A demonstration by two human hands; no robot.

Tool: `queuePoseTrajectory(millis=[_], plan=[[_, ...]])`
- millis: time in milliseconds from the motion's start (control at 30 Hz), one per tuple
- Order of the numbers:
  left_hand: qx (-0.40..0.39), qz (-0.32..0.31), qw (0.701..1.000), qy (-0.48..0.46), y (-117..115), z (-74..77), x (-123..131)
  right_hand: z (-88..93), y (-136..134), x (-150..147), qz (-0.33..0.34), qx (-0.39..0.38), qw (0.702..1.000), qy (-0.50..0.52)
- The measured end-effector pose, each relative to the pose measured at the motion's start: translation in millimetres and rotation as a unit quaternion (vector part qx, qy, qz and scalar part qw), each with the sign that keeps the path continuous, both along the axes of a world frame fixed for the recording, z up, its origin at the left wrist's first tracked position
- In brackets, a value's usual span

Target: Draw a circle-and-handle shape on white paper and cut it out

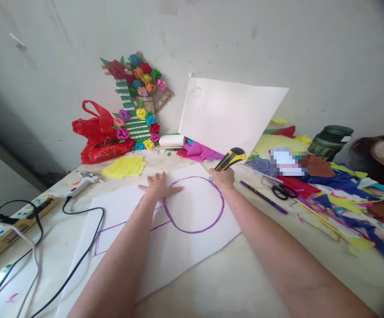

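Observation:
A large white sheet (192, 254) lies on the table, with a purple circle and a long purple handle-like shape drawn on it. My left hand (158, 185) rests on the sheet with its fingers spread, just at the upper left of the circle. In my right hand (223, 178) is a yellow and black utility knife (230, 158), its tip down at the top right part of the circle's line. A purple marker (264, 197) lies right of my right hand.
Black scissors (283, 191) and colourful scraps (344, 212) lie at the right. A white board (231, 112) leans at the back, beside paper flowers (142, 114) and a red bag (100, 137). A power strip (16, 223), glue gun (81, 184) and cords are at the left.

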State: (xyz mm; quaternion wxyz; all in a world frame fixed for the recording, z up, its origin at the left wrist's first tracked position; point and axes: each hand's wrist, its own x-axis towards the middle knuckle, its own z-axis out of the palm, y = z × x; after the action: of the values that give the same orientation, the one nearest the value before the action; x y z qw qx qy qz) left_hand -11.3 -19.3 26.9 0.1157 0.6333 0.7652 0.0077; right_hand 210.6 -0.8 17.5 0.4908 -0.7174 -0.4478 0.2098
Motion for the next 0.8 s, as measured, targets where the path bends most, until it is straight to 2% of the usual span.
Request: queuePoseTrajectory(millis=[167, 267, 333, 500, 667, 800], plan=[[0.009, -0.02, 1.0, -0.018, -0.3, -4.3, 4.7, 19.1, 2.5, 10.3, 0.042, -0.038, 0.997, -0.049], [0.009, -0.021, 0.999, -0.023, 0.0, -6.0, 6.0, 30.8, 6.4, 17.7, 0.007, -0.034, 0.995, -0.09], [0.007, -0.022, 0.999, -0.026, 0.6, -6.9, 6.0, 34.2, 10.0, 21.2, -0.008, 0.0, 0.998, -0.06], [0.007, -0.038, 0.999, -0.033, 3.6, -8.1, 4.6, 20.9, 19.0, 19.0, 0.044, 0.136, 0.985, 0.097], [0.019, -0.052, 0.998, -0.037, 6.3, -9.5, 4.1, 4.4, 22.9, 10.0, 0.096, 0.122, 0.975, 0.157], [0.048, -0.048, 0.997, -0.041, 5.8, -12.6, 4.1, -6.2, 26.4, 3.3, 0.157, 0.146, 0.938, 0.273]])
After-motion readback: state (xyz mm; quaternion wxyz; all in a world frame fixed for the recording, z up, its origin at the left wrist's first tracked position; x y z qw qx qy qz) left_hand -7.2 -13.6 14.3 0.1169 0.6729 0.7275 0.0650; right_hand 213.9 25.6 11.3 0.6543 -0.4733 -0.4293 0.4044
